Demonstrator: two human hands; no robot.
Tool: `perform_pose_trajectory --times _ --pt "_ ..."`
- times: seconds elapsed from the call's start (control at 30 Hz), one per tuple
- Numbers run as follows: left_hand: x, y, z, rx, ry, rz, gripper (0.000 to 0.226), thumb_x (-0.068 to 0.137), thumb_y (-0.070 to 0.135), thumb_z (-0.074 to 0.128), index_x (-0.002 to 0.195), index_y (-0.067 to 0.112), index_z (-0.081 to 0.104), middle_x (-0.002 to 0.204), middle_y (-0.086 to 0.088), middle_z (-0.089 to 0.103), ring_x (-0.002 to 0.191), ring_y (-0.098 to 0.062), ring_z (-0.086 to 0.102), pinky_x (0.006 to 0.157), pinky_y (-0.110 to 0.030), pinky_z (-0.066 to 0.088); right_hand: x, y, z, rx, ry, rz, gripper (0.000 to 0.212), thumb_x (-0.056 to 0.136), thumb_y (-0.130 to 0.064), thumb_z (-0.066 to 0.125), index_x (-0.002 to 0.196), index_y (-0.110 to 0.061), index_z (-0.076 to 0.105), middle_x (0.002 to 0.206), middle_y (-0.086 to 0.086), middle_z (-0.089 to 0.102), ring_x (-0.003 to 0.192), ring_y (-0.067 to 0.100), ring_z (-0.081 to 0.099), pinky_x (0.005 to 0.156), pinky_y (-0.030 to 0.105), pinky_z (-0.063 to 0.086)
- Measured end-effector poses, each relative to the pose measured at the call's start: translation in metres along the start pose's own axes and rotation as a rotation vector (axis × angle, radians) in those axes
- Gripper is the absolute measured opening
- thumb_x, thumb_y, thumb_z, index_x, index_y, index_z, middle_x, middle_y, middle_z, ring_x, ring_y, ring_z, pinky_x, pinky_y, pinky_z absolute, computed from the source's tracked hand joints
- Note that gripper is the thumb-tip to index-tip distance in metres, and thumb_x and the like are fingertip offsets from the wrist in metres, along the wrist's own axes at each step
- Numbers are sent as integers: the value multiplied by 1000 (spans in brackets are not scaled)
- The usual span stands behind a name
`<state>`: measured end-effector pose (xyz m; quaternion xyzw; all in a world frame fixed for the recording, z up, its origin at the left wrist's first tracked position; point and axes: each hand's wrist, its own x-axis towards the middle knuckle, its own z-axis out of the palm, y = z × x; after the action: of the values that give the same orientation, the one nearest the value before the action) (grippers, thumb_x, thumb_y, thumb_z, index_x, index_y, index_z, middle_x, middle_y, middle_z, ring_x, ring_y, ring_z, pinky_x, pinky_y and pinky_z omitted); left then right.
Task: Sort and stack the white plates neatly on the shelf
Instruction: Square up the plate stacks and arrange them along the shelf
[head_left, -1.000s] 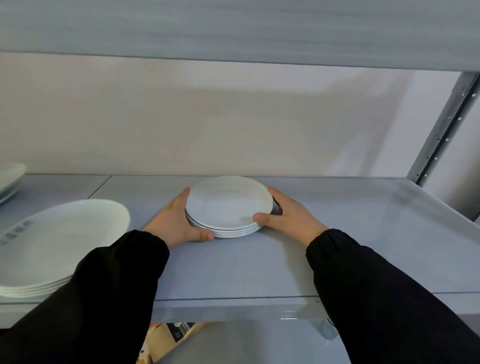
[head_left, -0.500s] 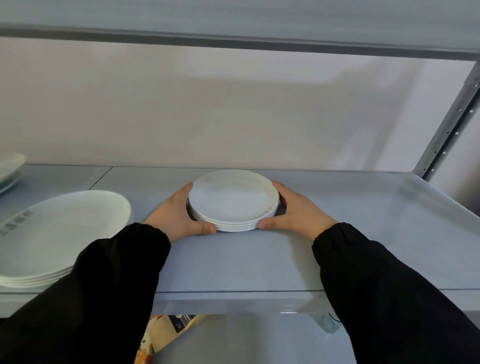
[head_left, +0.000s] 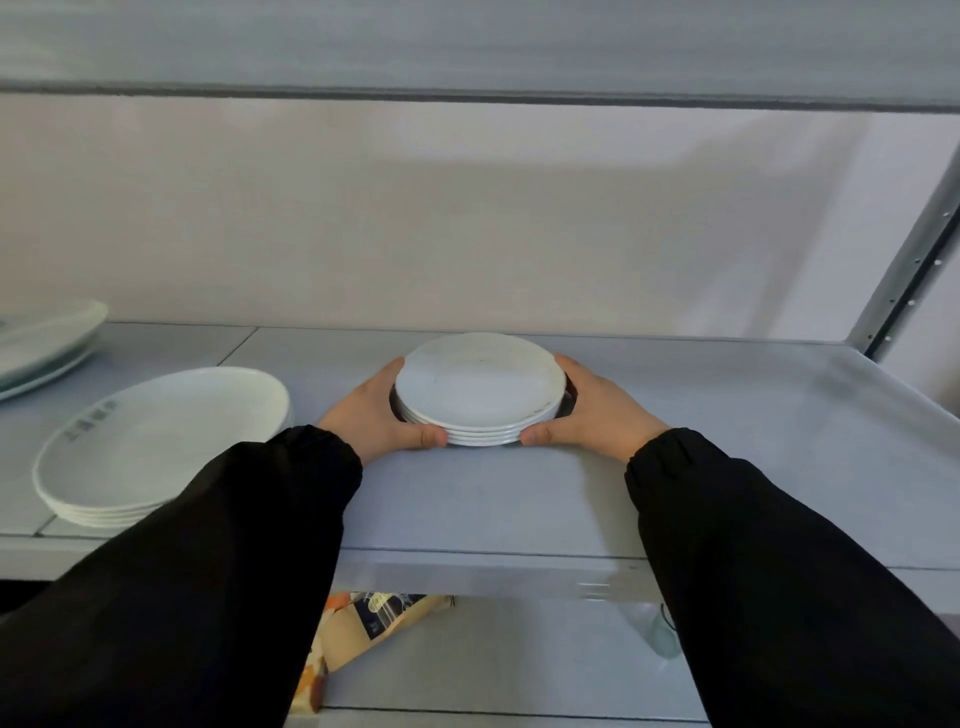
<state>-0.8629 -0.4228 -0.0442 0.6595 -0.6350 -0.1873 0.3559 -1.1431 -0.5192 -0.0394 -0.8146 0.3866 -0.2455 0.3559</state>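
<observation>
Fingers (head_left: 432, 435) around smooth round plates (head_left: 478, 384)

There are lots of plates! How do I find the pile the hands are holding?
Look at the grey shelf, near its middle. The small round stack sits there, gripped between the left hand and right hand. It is rounder and much smaller than the big oval plates to its left.

Plain white is seen on the small round plate stack (head_left: 480, 384). The oval plate stack (head_left: 156, 447) is white, marked with grey printed characters near its left rim. The far-left plates (head_left: 47, 338) are tinted white-green. The shelf (head_left: 753, 467) is finished pale blue-grey, the wall (head_left: 467, 218) off-white. The sleeves (head_left: 208, 571) are black. The packet (head_left: 343, 644) below is printed tan and orange with a dark blue panel.
</observation>
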Motion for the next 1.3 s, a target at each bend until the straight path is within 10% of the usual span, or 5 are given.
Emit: perform_pose_trajectory --times 0.47,0.97,1.3 --pt "-68 -7 -21 19 -90 -71 127 46 79 77 149 34 19 142 10 46 126 -11 48 106 -39 42 -45 -34 26 -82 -61 75 103 60 -53 91 147 -41 37 138 -24 52 132 5 44 103 27 36" --pt "-131 -26 -48 225 -12 26 117 68 77 60 153 24 0 152 0 36 136 -19 38 105 -27 32 -82 -71 82 -151 -3 67 100 55 -73 84 139 -56 32 141 -17 50 131 15 47 110 47 40" --pt "-131 -35 -51 77 26 126 93 69 80 57 142 30 31 138 6 52 123 -14 50 101 -34 43 -86 -69 86 -166 62 74 101 55 -73 82 141 -43 38 135 -21 56 126 9 51 103 37 45"
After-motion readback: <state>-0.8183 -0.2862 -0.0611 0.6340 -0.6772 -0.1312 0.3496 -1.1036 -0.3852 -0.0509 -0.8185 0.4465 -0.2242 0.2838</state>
